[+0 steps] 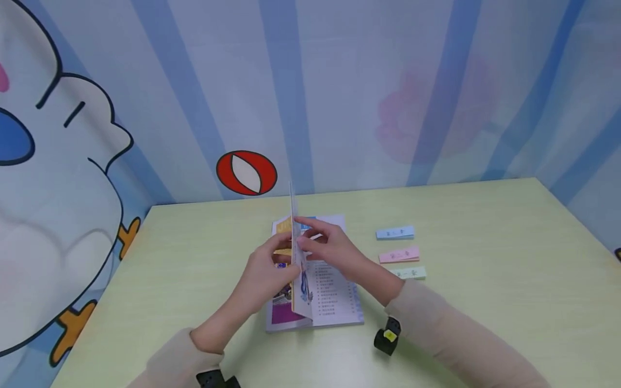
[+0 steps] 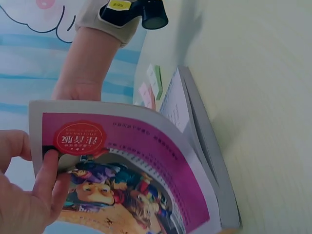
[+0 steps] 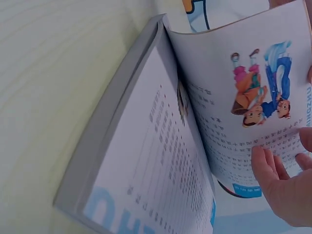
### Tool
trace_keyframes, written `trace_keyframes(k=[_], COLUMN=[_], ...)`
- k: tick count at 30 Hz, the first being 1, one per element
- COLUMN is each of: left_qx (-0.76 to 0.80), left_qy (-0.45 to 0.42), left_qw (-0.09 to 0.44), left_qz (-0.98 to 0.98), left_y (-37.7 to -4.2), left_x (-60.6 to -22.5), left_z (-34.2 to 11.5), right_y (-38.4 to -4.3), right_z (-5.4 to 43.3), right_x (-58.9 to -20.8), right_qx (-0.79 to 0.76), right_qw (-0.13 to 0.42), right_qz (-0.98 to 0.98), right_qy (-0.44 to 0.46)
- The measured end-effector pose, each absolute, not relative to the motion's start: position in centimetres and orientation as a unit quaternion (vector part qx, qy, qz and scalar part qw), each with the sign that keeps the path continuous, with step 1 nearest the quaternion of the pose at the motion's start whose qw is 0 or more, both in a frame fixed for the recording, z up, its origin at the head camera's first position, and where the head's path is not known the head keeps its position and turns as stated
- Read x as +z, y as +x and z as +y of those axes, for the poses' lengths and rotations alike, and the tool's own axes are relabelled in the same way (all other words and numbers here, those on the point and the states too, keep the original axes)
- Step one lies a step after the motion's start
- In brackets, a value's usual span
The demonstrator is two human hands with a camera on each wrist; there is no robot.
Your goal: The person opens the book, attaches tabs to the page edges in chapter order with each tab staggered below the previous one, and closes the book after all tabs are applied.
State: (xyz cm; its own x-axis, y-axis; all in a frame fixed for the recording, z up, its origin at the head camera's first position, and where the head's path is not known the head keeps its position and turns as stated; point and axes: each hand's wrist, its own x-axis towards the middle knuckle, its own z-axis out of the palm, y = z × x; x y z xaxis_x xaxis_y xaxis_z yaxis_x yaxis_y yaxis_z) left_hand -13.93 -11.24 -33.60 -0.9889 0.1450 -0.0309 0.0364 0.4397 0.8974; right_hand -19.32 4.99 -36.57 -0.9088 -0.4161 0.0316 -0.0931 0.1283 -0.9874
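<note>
A book [image 1: 337, 296] lies on the table, its front cover [image 2: 146, 122] and a leaf raised upright near the spine. My left hand [image 1: 269, 275] grips this raised part by its free edge, fingers against the colourful cover and thumb round on the inner side. On the other side my right hand [image 1: 335, 250] touches the inner illustrated page [image 3: 219, 97] with its fingers and thumb. From the left wrist the cover hides most of the right hand. A printed list page [image 3: 151, 146] faces up on the book's lower part.
Right of the book lie three small folded paper slips with writing: a blue slip [image 1: 395, 233], a pink slip [image 1: 399, 255] and a green slip [image 1: 412, 273], partly behind the right forearm. A curtain with cartoon prints [image 1: 339, 108] hangs behind the pale table [image 1: 485, 242].
</note>
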Motion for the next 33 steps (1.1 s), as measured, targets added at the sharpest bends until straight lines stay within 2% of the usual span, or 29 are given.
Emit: trace_keyframes(k=[6,14,33], left_qx=[0.560,0.595,0.513], left_qy=[0.016,-0.001,-0.069], left_qw=[0.068,0.065,0.089], left_qz=[0.826,0.801,0.851], left_y=[-13.7,-13.0,-12.9], left_x=[-33.3,-32.9,-33.6], left_z=[-13.3,-16.4,-23.9], right_y=[-18.7,-18.0,-16.3], right_z=[3.5,2.2,0.1], right_x=[-36.6,-37.6,-38.6], right_qx=[-0.560,-0.509,-0.448], right_qw=[0.069,0.051,0.090], right_qz=[0.803,0.825,0.819], right_qy=[-0.193,-0.239,-0.347])
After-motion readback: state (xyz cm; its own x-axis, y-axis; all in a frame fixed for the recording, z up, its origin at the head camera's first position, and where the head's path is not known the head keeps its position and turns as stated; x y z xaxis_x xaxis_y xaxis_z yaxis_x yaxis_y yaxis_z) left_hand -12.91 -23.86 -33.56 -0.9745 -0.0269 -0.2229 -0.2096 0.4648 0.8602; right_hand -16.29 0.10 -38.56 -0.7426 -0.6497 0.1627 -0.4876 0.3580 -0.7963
